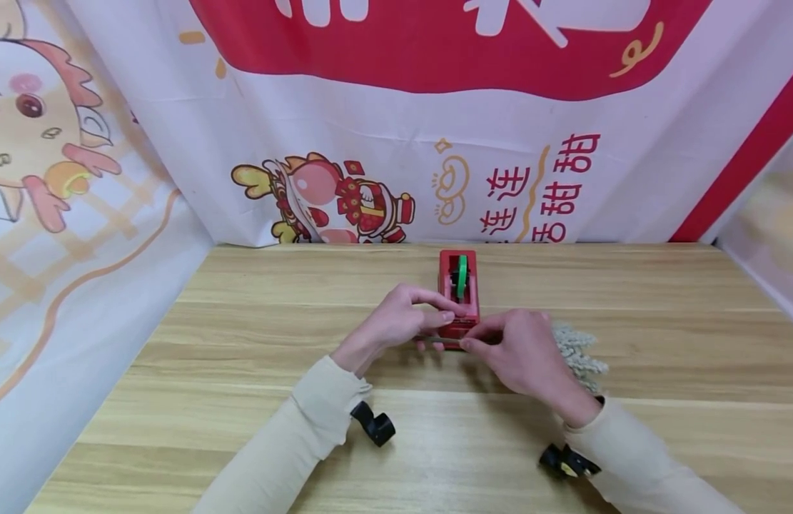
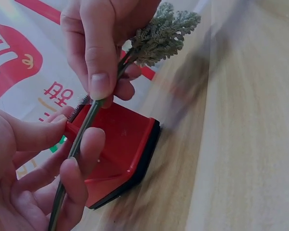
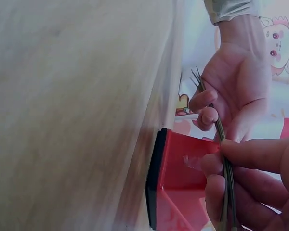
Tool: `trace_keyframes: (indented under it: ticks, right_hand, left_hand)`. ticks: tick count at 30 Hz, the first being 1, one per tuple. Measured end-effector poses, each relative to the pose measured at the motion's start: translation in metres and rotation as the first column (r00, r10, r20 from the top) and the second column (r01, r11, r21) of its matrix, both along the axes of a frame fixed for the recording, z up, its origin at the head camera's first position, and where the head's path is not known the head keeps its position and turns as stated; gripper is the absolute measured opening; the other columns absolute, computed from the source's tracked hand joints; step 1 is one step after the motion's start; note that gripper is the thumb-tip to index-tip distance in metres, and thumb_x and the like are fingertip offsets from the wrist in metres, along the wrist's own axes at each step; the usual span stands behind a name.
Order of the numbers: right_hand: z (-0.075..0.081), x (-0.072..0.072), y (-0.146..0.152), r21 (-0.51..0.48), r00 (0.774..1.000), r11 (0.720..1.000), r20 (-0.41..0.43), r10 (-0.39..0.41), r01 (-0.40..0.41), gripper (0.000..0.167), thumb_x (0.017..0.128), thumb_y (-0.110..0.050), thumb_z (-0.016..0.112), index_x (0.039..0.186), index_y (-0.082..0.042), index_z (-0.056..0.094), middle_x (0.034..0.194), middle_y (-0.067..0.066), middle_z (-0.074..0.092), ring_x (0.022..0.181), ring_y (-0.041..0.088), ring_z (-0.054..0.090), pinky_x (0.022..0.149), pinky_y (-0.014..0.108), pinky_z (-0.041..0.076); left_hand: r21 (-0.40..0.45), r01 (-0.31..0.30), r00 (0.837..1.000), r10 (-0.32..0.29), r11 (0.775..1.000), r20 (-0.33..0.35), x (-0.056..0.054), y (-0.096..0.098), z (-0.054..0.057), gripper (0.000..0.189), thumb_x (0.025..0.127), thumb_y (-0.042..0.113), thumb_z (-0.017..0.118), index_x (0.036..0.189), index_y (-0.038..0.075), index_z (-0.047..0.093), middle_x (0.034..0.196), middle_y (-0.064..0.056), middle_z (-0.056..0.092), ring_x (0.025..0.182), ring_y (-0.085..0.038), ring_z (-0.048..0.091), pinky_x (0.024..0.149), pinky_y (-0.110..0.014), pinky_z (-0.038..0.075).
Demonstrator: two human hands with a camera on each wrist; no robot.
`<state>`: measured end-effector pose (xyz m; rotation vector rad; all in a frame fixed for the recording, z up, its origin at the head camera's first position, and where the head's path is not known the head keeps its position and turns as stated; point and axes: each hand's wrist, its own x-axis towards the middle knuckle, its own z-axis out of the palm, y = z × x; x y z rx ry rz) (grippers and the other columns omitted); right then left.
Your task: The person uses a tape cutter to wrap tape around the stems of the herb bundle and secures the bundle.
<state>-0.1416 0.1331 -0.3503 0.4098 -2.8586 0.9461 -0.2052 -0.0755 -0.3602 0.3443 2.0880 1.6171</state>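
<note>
A red tape dispenser (image 1: 445, 268) with a black base and a green tape roll (image 1: 462, 277) stands on the table. In front of it my right hand (image 1: 521, 350) pinches the thin dark stems (image 3: 227, 180) of a grey-green bunch of flowers (image 1: 579, 353), whose fluffy heads stick out to the right. My left hand (image 1: 405, 314) reaches over the dispenser's front. Its thumb touches the red edge by the serrated cutter (image 2: 79, 108), while its lower fingers (image 3: 208, 115) curl round the far end of the stems. Whether it also grips tape I cannot tell.
The wooden table (image 1: 242, 357) runs back to a hanging cloth (image 1: 396, 143) printed with red and cartoon figures. Another printed cloth (image 1: 68, 321) covers the left side. Black bands (image 1: 373, 422) with mounts sit on both beige sleeves.
</note>
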Motion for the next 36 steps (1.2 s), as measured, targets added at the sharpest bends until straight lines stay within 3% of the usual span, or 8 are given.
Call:
trace_keyframes:
  ticks: [7,11,14,16,20,23,27,36]
  right_hand:
    - [0.007,-0.001,0.004,0.033,0.999,0.998,-0.023,0.046,-0.045,0.007,0.094,-0.026,0.083,0.097,-0.020,0.087,0.092,-0.002,0.084,0.069,0.007,0.062,0.075,0.035,0.045]
    - [0.012,-0.002,0.008,0.028,0.995,0.996,-0.050,0.088,-0.087,0.007,0.094,-0.022,0.083,0.098,-0.017,0.086,0.093,0.001,0.084,0.058,0.007,0.054,0.063,0.029,0.044]
    - [0.016,-0.003,0.011,0.040,0.990,0.995,-0.104,0.099,-0.095,0.007,0.093,-0.020,0.083,0.098,-0.016,0.086,0.092,0.001,0.084,0.062,0.008,0.060,0.072,0.033,0.048]
    - [0.019,-0.003,0.013,0.044,0.983,0.994,-0.146,0.109,-0.104,0.007,0.093,-0.020,0.084,0.098,-0.015,0.086,0.093,0.001,0.084,0.070,0.011,0.068,0.085,0.042,0.050]
    - [0.026,-0.002,0.018,0.066,0.961,0.990,-0.237,0.139,-0.127,0.007,0.091,-0.019,0.085,0.098,-0.016,0.086,0.094,0.000,0.084,0.088,0.019,0.078,0.104,0.055,0.043]
    - [0.032,0.001,0.020,0.073,0.942,0.988,-0.299,0.152,-0.137,0.007,0.090,-0.018,0.086,0.097,-0.017,0.085,0.093,-0.001,0.084,0.091,0.021,0.078,0.104,0.055,0.041]
    - [0.039,0.006,0.022,0.066,0.915,0.986,-0.367,0.168,-0.154,0.013,0.087,-0.013,0.088,0.100,-0.015,0.085,0.093,-0.001,0.084,0.088,0.019,0.077,0.101,0.054,0.042]
    - [0.044,0.009,0.026,0.087,0.872,0.976,-0.438,0.218,-0.200,0.022,0.081,-0.007,0.092,0.094,-0.016,0.076,0.087,-0.005,0.078,0.079,0.009,0.072,0.097,0.046,0.039]
  left_hand:
    - [0.005,0.017,1.000,-0.017,1.000,0.002,0.001,-0.004,0.005,0.023,0.106,0.018,0.066,0.126,0.017,0.078,0.127,-0.009,0.073,0.069,-0.020,0.074,0.059,-0.028,0.057]
    - [-0.012,-0.008,1.000,0.008,1.000,-0.015,0.002,-0.009,0.014,0.023,0.105,0.021,0.069,0.127,0.015,0.074,0.126,-0.011,0.066,0.080,-0.028,0.076,0.073,-0.041,0.064]
    - [-0.002,0.005,0.999,-0.005,1.000,-0.052,0.005,-0.013,0.023,0.026,0.103,0.020,0.071,0.126,0.010,0.071,0.122,-0.010,0.067,0.092,-0.038,0.075,0.084,-0.051,0.064]
    - [0.003,0.041,0.995,-0.040,0.999,-0.096,0.007,-0.014,0.028,0.026,0.102,0.020,0.073,0.125,0.008,0.072,0.116,-0.010,0.071,0.096,-0.044,0.073,0.085,-0.052,0.063]
    - [-0.053,0.119,0.969,-0.128,0.991,-0.210,0.013,-0.013,0.037,0.022,0.099,0.020,0.077,0.119,0.011,0.079,0.107,-0.005,0.079,0.095,-0.048,0.069,0.081,-0.051,0.061]
    - [-0.109,0.123,0.953,-0.148,0.986,-0.265,0.018,-0.011,0.043,0.018,0.098,0.020,0.079,0.115,0.015,0.083,0.103,-0.004,0.081,0.087,-0.040,0.068,0.073,-0.041,0.059]
    - [-0.137,0.068,0.948,-0.107,0.988,-0.301,0.024,-0.008,0.050,0.013,0.097,0.018,0.079,0.109,0.016,0.085,0.095,-0.007,0.078,0.074,-0.026,0.066,0.063,-0.028,0.049]
    - [-0.141,0.010,0.939,-0.058,0.990,-0.340,0.033,-0.004,0.057,0.007,0.097,0.019,0.080,0.101,0.017,0.084,0.086,-0.002,0.073,0.071,-0.026,0.063,0.058,-0.026,0.045]
